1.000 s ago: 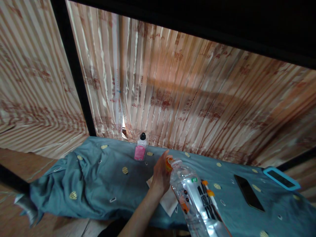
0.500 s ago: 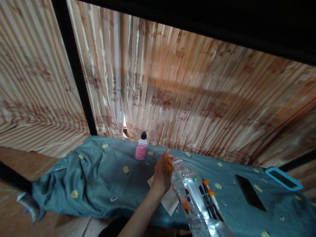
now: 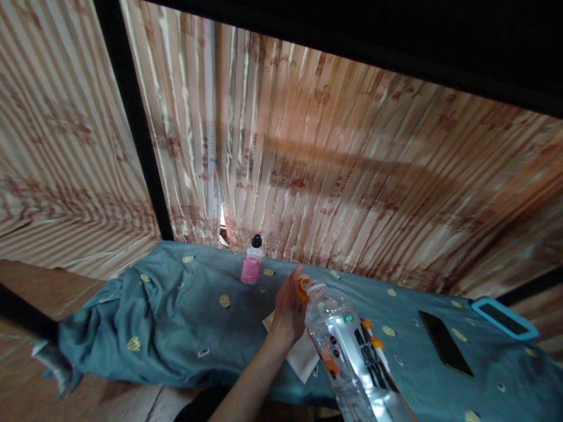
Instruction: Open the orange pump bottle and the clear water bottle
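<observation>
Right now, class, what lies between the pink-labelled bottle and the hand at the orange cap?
Head view: only bare blue patterned cloth separates the pink-labelled bottle from the left hand.

only the left hand and its forearm showed, entering from six o'clock. both were bare: no sleeve, watch, ring or glove appeared. the fingers looked slender, nails short. the right hand was out of view.

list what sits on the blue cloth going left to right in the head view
small pink bottle → left hand on the orange cap → big clear bottle → black phone → blue-edged tablet, all on the blue cloth
</observation>
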`<state>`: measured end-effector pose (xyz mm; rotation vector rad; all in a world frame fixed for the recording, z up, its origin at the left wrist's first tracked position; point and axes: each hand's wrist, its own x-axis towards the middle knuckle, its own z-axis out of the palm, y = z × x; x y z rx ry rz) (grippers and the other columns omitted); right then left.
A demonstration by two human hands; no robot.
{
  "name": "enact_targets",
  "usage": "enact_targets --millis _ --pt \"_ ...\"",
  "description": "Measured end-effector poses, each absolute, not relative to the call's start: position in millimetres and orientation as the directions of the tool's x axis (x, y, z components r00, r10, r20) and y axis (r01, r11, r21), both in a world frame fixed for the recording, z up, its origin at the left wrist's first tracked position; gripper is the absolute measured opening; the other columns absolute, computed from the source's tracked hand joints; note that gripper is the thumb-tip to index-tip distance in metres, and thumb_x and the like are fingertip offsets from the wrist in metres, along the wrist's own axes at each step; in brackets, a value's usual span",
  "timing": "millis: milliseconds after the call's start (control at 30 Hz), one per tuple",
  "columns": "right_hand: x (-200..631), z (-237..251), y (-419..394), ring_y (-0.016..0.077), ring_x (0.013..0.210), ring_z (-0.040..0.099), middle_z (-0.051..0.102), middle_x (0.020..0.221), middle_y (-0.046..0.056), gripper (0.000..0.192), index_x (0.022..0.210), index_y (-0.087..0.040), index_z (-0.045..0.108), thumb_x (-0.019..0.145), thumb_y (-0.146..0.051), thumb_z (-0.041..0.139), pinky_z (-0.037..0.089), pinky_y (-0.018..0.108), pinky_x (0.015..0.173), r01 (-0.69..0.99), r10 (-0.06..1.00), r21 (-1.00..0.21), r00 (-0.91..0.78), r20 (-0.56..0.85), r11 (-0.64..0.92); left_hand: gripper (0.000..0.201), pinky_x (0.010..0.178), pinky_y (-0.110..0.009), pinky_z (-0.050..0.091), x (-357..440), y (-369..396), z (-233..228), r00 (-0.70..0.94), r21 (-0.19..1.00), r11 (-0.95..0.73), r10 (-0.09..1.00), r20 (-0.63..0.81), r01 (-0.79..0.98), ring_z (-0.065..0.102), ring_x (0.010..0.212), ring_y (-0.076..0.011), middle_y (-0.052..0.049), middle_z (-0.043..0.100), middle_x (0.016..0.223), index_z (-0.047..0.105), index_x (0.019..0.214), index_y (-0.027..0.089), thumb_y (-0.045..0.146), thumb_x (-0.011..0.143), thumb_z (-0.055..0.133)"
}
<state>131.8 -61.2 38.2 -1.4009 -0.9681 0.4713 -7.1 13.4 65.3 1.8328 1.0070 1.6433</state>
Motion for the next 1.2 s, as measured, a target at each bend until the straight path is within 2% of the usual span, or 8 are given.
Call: enact_targets --millis 133,300,533,733,900,1033,1200 --pt "139 21 -58 0.0264 0.071 0.069 0.075 0.078 0.004 0.041 0.116 -0.026 0.064 0.075 -0.035 0.061 0.040 0.014 0.038 0.282 0.737 -0.954 0.621 0.265 0.105 0.049 0.086 -0.045 0.050 -6 14 62 -0.011 0.758 -0.622 0.772 0.636 0.194 0.063 0.094 -0.0248 -0.011 0.064 0.106 0.040 0.132 0.019 0.036 0.088 0.049" --pt "146 13 -56 0.0284 0.080 0.069 0.075 0.084 0.002 0.045 0.117 -0.032 0.063 0.072 -0.032 0.066 0.047 0.017 0.042 0.297 0.747 -0.951 0.611 0.262 0.091 0.048 0.087 -0.045 0.050 -5 13 62 0.001 0.772 -0.605 0.787 0.617 0.194 0.063 0.093 -0.0242 -0.010 0.065 0.105 0.040 0.132 0.019 0.036 0.088 0.049" --pt "149 15 -60 0.0288 0.080 0.070 0.074 0.074 -0.001 0.045 0.121 -0.033 0.060 0.077 -0.027 0.062 0.051 0.022 0.044 0.304 0.785 -0.945 0.554 0.278 0.120 0.049 0.087 -0.045 0.050 -7 14 64 0.004 0.746 -0.624 0.768 0.641 0.232 0.063 0.094 -0.0250 -0.011 0.065 0.105 0.040 0.132 0.019 0.035 0.087 0.050" --pt "148 25 -61 0.0269 0.078 0.070 0.073 0.068 -0.004 0.040 0.115 -0.035 0.064 0.077 -0.023 0.062 0.049 0.020 0.043 0.295 0.802 -0.945 0.526 0.284 0.141 0.050 0.084 -0.043 0.050 -7 14 63 0.002 0.767 -0.607 0.785 0.620 0.209 0.063 0.093 -0.0244 -0.010 0.064 0.106 0.039 0.133 0.020 0.032 0.087 0.051" --pt "143 36 -62 0.0243 0.074 0.070 0.072 0.065 -0.004 0.035 0.112 -0.035 0.066 0.077 -0.026 0.062 0.043 0.014 0.039 0.274 0.813 -0.950 0.513 0.273 0.146 0.050 0.082 -0.041 0.050 -7 14 65 0.014 0.766 -0.617 0.780 0.625 0.181 0.063 0.087 -0.0229 -0.009 0.064 0.101 0.040 0.133 0.020 0.034 0.087 0.052" --pt "138 46 -65 0.0257 0.078 0.070 0.071 0.063 -0.002 0.032 0.108 -0.028 0.068 0.078 -0.030 0.060 0.045 0.018 0.045 0.261 0.811 -0.954 0.521 0.266 0.145 0.048 0.085 -0.043 0.049 -7 13 66 0.006 0.780 -0.599 0.794 0.608 0.178 0.062 0.091 -0.0239 -0.009 0.064 0.102 0.040 0.132 0.019 0.035 0.087 0.050" --pt "127 62 -65 0.0272 0.082 0.069 0.072 0.068 0.000 0.032 0.104 -0.028 0.070 0.077 -0.040 0.059 0.046 0.020 0.047 0.228 0.822 -0.964 0.517 0.240 0.138 0.048 0.085 -0.043 0.050 -8 13 68 0.005 0.777 -0.595 0.794 0.607 0.207 0.062 0.094 -0.0249 -0.010 0.065 0.103 0.041 0.132 0.019 0.035 0.087 0.049"
